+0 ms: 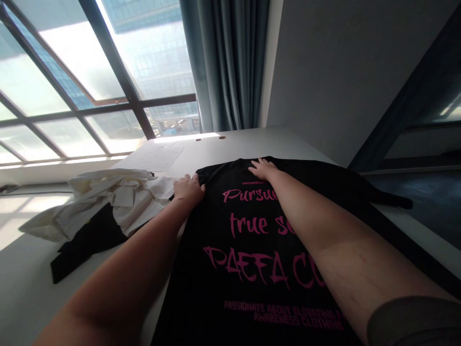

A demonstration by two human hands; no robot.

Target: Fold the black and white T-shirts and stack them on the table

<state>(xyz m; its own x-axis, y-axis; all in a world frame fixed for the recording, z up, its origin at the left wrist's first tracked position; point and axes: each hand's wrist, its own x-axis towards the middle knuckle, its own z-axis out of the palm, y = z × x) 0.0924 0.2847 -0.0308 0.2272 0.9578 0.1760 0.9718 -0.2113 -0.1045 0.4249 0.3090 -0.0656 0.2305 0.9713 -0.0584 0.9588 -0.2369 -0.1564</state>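
A black long-sleeved shirt [216,240] with pink lettering is laid out in front of me, collar end away from me. My right hand [264,169] rests on the fabric near the collar, fingers spread. At the shirt's left shoulder lies my left hand [189,189], back of the hand up, fingers slightly bent and apart on the cloth. One black sleeve [391,198] stretches out to the right. Left of my left forearm, a black piece of cloth [91,235] shows; whether it is the other sleeve I cannot tell.
A crumpled white garment [118,192] lies left of the shirt on the white table [288,142]. Sheets of paper [156,156] are at the far left part of the tabletop, near two round holes. Windows, a blue-grey curtain [230,62] and a wall stand behind.
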